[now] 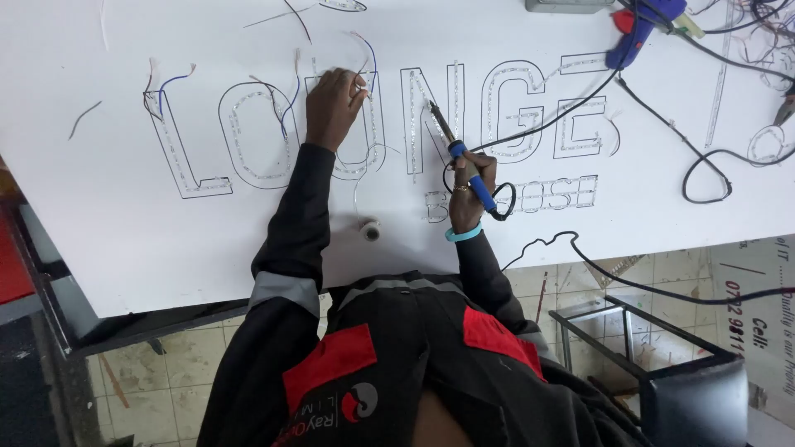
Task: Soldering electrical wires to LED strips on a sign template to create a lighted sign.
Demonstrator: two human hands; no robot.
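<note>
Now the right hand (pixel 470 186) is wrapped tight around the blue handle of a soldering iron (pixel 460 160), its tip angled up and touching the strip-lined outline of a letter on the white sign board (pixel 124 215). Up and across, the left hand (pixel 333 106) rests on the board over another letter, fingers pinched together on a thin wire end (pixel 363 87). A small solder spool (pixel 370 231) stands on the board between the forearms, near the board's front edge. Far up the board lies a blue glue gun (pixel 639 31), well apart from both hands, black cables (pixel 704 157) looping beside it.
</note>
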